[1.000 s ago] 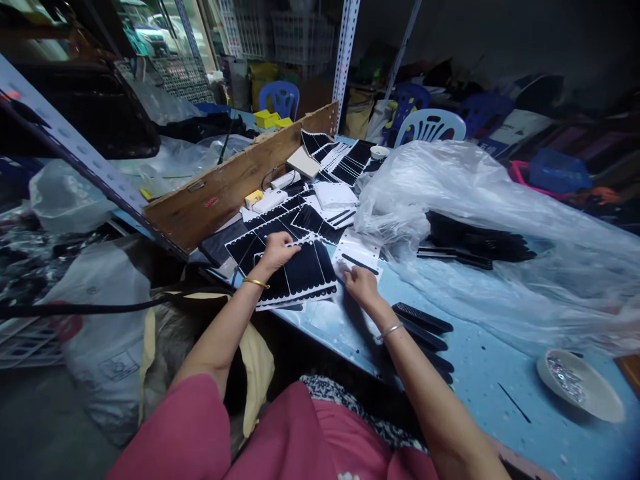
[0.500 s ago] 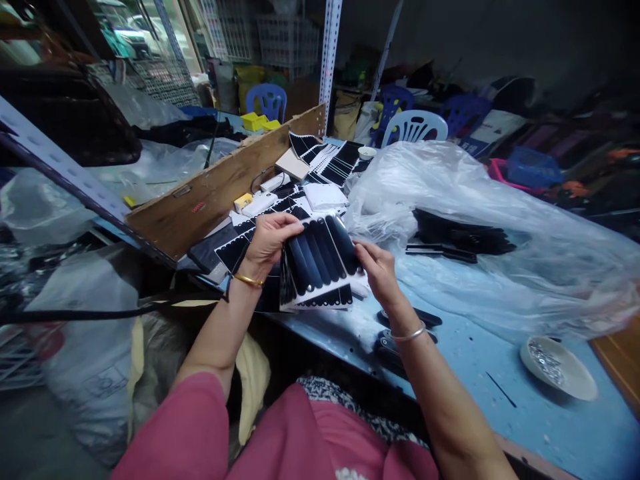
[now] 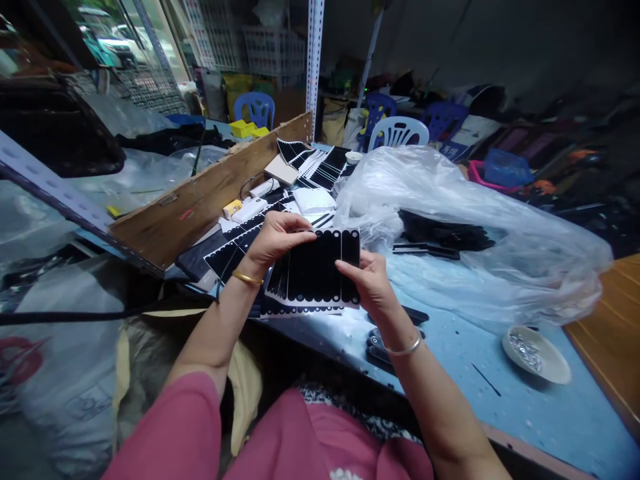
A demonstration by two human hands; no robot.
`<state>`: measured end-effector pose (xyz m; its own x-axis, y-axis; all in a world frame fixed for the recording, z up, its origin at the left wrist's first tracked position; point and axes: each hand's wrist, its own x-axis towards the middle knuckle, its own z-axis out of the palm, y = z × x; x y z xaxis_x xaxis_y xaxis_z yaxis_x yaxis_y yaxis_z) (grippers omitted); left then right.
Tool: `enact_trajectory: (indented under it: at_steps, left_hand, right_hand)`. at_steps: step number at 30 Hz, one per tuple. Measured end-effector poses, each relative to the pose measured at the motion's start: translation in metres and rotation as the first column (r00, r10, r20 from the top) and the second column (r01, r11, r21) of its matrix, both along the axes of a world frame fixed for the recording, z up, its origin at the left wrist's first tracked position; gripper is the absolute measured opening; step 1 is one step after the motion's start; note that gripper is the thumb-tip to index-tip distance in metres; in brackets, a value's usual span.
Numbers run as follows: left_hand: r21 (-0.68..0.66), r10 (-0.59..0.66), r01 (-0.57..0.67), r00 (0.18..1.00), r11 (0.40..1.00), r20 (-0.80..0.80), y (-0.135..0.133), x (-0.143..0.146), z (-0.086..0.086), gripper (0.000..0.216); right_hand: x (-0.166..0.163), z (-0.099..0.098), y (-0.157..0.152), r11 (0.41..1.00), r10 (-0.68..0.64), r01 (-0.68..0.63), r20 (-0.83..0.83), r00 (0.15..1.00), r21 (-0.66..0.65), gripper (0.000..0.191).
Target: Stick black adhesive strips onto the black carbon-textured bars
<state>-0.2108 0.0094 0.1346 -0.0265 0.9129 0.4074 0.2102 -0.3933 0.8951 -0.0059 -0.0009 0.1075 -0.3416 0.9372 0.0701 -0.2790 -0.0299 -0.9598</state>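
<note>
Left hand [image 3: 277, 238] pinches a flat, black, scallop-edged sheet [image 3: 314, 268] at its far edge; right hand [image 3: 373, 279] pinches its right side: probably strip-peeling, calling for a steady left hold.

Daylight pushes in at the upper left, where the vehicles [image 3: 107, 47] outside look pale, washed out and soft. Swing across to the upper right and it's murk: the back wall [image 3: 530, 33] sinks into near-black. Down on the blue bench [image 3: 440, 293] the light is cool, with a brighter patch just below the black sheet [image 3: 315, 270], whose face gives up hardly any detail. And there's glare, streaking the clear plastic [image 3: 410, 173]! A soft shadow sits under the bowl [image 3: 556, 367]. Wide-lens stretch drags the edges, the white bag [image 3: 65, 400] blurs, the middle is crisper.
</note>
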Motion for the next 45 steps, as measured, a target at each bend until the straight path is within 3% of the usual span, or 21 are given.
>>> enact_trajectory:
  at_steps: [3, 6, 8, 9, 10, 12, 13, 14, 15, 16, 17, 19, 22, 27, 30, 32, 35, 39, 42, 45]
  left_hand:
    - [0.096, 0.182, -0.163, 0.957, 0.982, -0.227, 0.005, -0.001, -0.018, 0.022]
    - [0.205, 0.458, -0.41, 0.803, 0.889, -0.381, -0.003, -0.009, -0.033, 0.029]
    - [0.271, 0.616, -0.554, 0.69, 0.787, -0.38, -0.023, -0.007, -0.04, 0.033]
    - [0.275, 0.65, -0.59, 0.674, 0.76, -0.351, -0.038, -0.002, -0.044, 0.033]
    - [0.246, 0.637, -0.587, 0.703, 0.771, -0.316, -0.055, 0.007, -0.049, 0.03]
    - [0.047, 0.436, -0.438, 0.869, 0.898, -0.234, -0.091, 0.033, -0.064, 0.027]
    - [-0.152, 0.219, -0.243, 0.963, 0.958, -0.159, -0.107, 0.047, -0.074, 0.034]
    - [-0.369, -0.007, 0.004, 1.0, 0.929, -0.007, -0.12, 0.061, -0.085, 0.042]
    - [-0.526, -0.115, 0.218, 0.968, 0.822, 0.221, -0.129, 0.074, -0.096, 0.049]
    - [-0.594, -0.084, 0.347, 0.901, 0.726, 0.425, -0.134, 0.084, -0.107, 0.059]
    - [-0.596, 0.001, 0.388, 0.838, 0.703, 0.546, -0.134, 0.091, -0.115, 0.063]
    - [-0.556, 0.158, 0.338, 0.733, 0.76, 0.662, -0.125, 0.095, -0.124, 0.058]
    - [-0.476, 0.238, 0.186, 0.678, 0.86, 0.695, -0.101, 0.087, -0.113, 0.038]
    - [-0.329, 0.142, 0.109, 0.745, 0.938, 0.652, -0.06, 0.064, -0.066, 0.021]
    - [-0.208, 0.066, 0.079, 0.789, 0.975, 0.611, -0.033, 0.053, -0.058, 0.027]
    - [-0.212, 0.074, 0.056, 0.825, 0.976, 0.56, -0.017, 0.046, -0.067, 0.032]
    - [-0.331, 0.14, 0.03, 0.866, 0.943, 0.479, -0.006, 0.04, -0.095, 0.023]
    - [-0.47, 0.197, 0.049, 0.866, 0.881, 0.46, -0.016, 0.034, -0.124, 0.013]
    - [-0.508, 0.185, 0.147, 0.818, 0.848, 0.545, -0.027, 0.03, -0.128, 0.019]
    - [-0.497, 0.17, 0.216, 0.766, 0.841, 0.62, -0.032, 0.027, -0.125, 0.028]
  right_hand:
    - [0.007, -0.015, 0.005, 0.989, -0.127, 0.125, -0.023, 0.992, -0.081, 0.025]
    - [0.017, -0.032, 0.013, 0.961, -0.242, 0.234, -0.038, 0.969, -0.148, 0.022]
    - [0.022, -0.041, 0.016, 0.955, -0.26, 0.25, -0.046, 0.964, -0.157, 0.024]
    - [0.023, -0.044, 0.017, 0.956, -0.252, 0.241, -0.047, 0.967, -0.167, 0.025]
    - [0.023, -0.046, 0.017, 0.955, -0.246, 0.233, -0.046, 0.968, -0.185, 0.026]
    - [0.022, -0.049, 0.016, 0.942, -0.256, 0.237, -0.053, 0.965, -0.239, 0.026]
    - [0.021, -0.051, 0.014, 0.934, -0.269, 0.245, -0.063, 0.961, -0.26, 0.027]
    - [0.02, -0.052, 0.011, 0.929, -0.279, 0.249, -0.076, 0.957, -0.272, 0.028]
    - [0.02, -0.053, 0.008, 0.929, -0.279, 0.245, -0.088, 0.956, -0.277, 0.03]
    - [0.021, -0.054, 0.004, 0.932, -0.27, 0.235, -0.096, 0.958, -0.275, 0.031]
    - [0.022, -0.055, -0.001, 0.937, -0.255, 0.22, -0.099, 0.962, -0.273, 0.032]
    - [0.027, -0.056, -0.013, 0.941, -0.232, 0.199, -0.093, 0.968, -0.274, 0.031]
    - [0.037, -0.054, -0.032, 0.944, -0.243, 0.212, -0.103, 0.964, -0.251, 0.028]
    - [0.056, -0.044, -0.043, 0.974, -0.203, 0.187, -0.122, 0.972, -0.127, 0.015]
    - [0.058, -0.046, -0.041, 0.966, -0.19, 0.171, -0.088, 0.978, -0.193, 0.018]
    - [0.054, -0.057, -0.041, 0.932, -0.203, 0.183, -0.031, 0.979, -0.312, 0.024]
    - [0.046, -0.082, -0.047, 0.88, -0.181, 0.156, -0.013, 0.983, -0.448, 0.03]
    - [0.041, -0.108, -0.05, 0.889, -0.22, 0.148, -0.119, 0.968, -0.434, 0.026]
    - [0.038, -0.113, -0.039, 0.888, -0.328, 0.234, -0.189, 0.926, -0.395, 0.029]
    - [0.033, -0.11, -0.029, 0.868, -0.358, 0.227, -0.238, 0.903, -0.442, 0.035]
